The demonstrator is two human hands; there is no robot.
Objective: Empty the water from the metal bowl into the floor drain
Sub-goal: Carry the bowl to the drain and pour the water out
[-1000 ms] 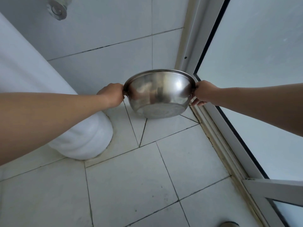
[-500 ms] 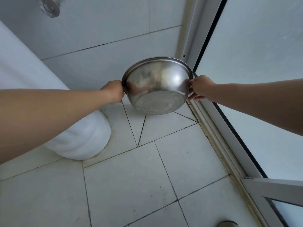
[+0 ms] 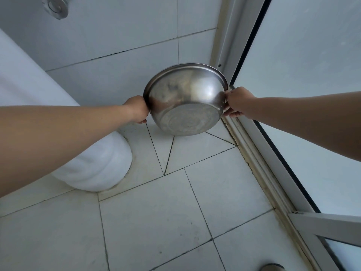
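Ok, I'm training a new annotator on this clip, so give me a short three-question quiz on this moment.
1. True or false: the metal bowl is held level, mouth up.
2. How many hands hold it? A) none B) one C) two
3. Fill in: each hand grips the bowl at its ____.
Key: 1 false, it is tilted away, with its underside towards the camera. 2 C, the left hand and the right hand. 3 rim.
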